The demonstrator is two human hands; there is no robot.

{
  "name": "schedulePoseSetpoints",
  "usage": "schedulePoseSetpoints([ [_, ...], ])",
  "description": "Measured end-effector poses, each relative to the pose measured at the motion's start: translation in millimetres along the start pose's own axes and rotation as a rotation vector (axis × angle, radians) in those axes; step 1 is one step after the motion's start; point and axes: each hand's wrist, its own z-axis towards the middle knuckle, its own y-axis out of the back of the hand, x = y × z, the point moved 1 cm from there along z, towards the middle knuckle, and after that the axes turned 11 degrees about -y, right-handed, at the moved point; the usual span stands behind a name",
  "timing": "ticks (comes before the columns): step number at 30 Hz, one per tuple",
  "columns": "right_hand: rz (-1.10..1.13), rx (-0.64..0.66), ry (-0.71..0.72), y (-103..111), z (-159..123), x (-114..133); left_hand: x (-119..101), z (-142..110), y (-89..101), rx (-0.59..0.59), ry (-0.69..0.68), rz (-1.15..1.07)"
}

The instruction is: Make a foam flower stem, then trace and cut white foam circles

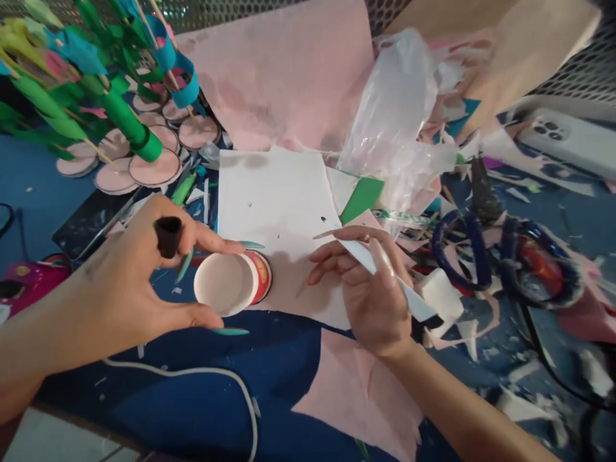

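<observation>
My left hand (163, 269) has its thumb and index finger curved around the sides of a small paper cup (224, 285), white inside with a red and yellow outside. The cup's open mouth faces me, and its far end is at the edge of a white sheet (272, 199). A small black piece (167, 236) shows between the fingers of this hand; I cannot make out its kind. My right hand (370, 282) grips a slim white marker (414, 298) with a black rear end. Its front end points up and left over the sheet.
Paper flowers on pink disc bases (154, 168) stand at the left. Blue-handled scissors (462, 250), a clear plastic bag (389, 115) and paper scraps crowd the right. A white phone (572, 138) lies far right. A white cable (206, 370) runs along the front, near pink paper (360, 398).
</observation>
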Motion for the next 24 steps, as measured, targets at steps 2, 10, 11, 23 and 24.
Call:
schedulePoseSetpoints([
  [2, 0.015, -0.025, 0.012, -1.2, 1.3, 1.7, -2.3, 3.4, 0.2, 0.022, -0.059, 0.037],
  [10, 0.031, -0.054, 0.065, -1.4, 4.0, 3.2, -9.1, 8.3, 2.0, 0.129, -0.036, -0.082],
  [11, 0.038, -0.051, 0.066, -0.8, 3.9, 2.2, -9.7, 8.2, 2.5, 0.133, -0.054, -0.064],
  [23, -0.021, -0.048, 0.078, -4.5, 5.9, -6.1, -7.4, 4.6, 4.3, 0.113, -0.206, -0.08],
  [24, -0.023, -0.045, 0.079, -5.1, 6.2, -6.1, -7.6, 4.3, 3.8, 0.106, -0.209, -0.075],
])
